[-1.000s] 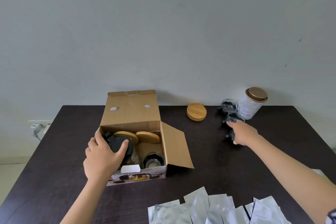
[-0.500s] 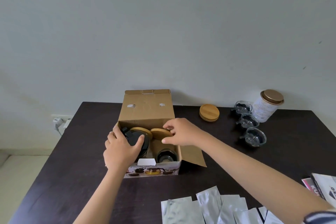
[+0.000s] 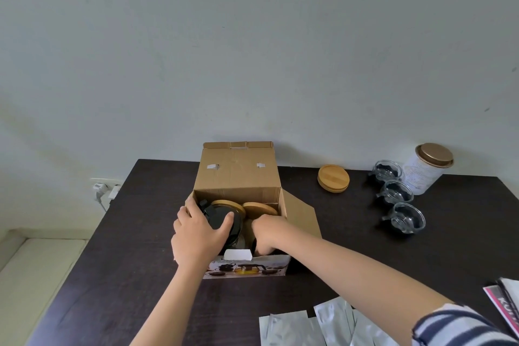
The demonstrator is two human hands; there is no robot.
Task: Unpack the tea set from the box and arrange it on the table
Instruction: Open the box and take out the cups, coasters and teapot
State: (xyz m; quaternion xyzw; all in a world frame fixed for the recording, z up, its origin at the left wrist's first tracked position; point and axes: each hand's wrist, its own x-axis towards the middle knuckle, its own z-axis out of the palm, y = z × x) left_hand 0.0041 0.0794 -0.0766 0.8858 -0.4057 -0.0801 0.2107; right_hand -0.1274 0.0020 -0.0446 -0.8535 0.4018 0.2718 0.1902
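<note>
Table (image 3: 140, 275) dark wood | wall (image 3: 252, 50) pale grey | socket (image 3: 105, 187) left

head cam | above, facing forward-down | near table (image 3: 146, 261)

Teapot (image 3: 224, 219) in box (image 3: 238, 177)

Matt brown cardboard box (image 3: 238, 174), glossy black teapot (image 3: 224, 215), smooth wooden coasters (image 3: 333, 178) far right, clear glass cups (image 3: 404, 218), shiny foil pouches (image 3: 292, 329) near, dark matt tabletop (image 3: 126, 261).
</note>
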